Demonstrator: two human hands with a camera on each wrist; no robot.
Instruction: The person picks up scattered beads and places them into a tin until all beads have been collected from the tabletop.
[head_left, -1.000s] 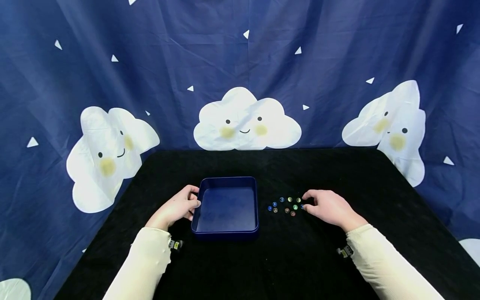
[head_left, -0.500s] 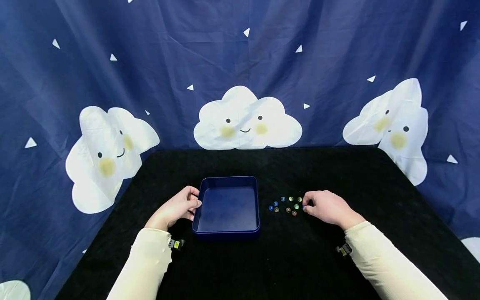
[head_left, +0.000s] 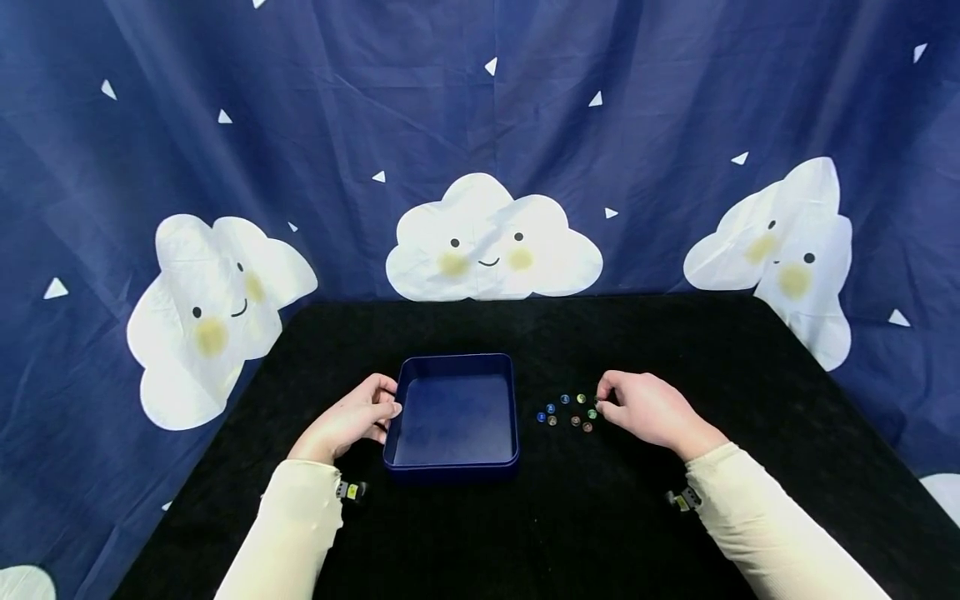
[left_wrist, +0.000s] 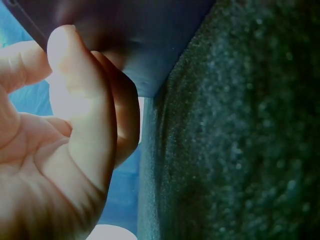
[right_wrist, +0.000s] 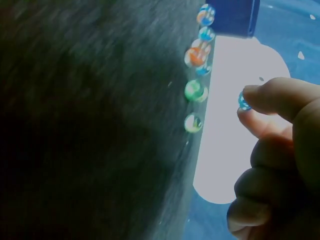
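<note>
A dark blue square tray (head_left: 457, 462) sits on the black-covered table. My left hand (head_left: 356, 421) holds its left side, with the thumb at the rim and curled fingers against the outer wall (left_wrist: 150, 60). Right of the tray, my right hand (head_left: 652, 412) pinches a blue marble (right_wrist: 243, 101) between thumb and index finger, raised above the cloth. Several glass marbles lie loosely grouped between tray and right hand, among them a blue marble (head_left: 565, 399), a green marble (right_wrist: 195, 91) and an orange one (right_wrist: 196, 57). The right fingertips hide part of the group in the head view.
The black cloth (head_left: 480, 542) covers the table. Behind it hangs a blue curtain (head_left: 337, 100) with white clouds, such as the smiling cloud (head_left: 491, 275). A small camera is strapped to each wrist.
My right hand has closed finger and thumb on the blue marble at the group's right end, lifted it and shifted slightly left. The left hand and tray stay in place.
</note>
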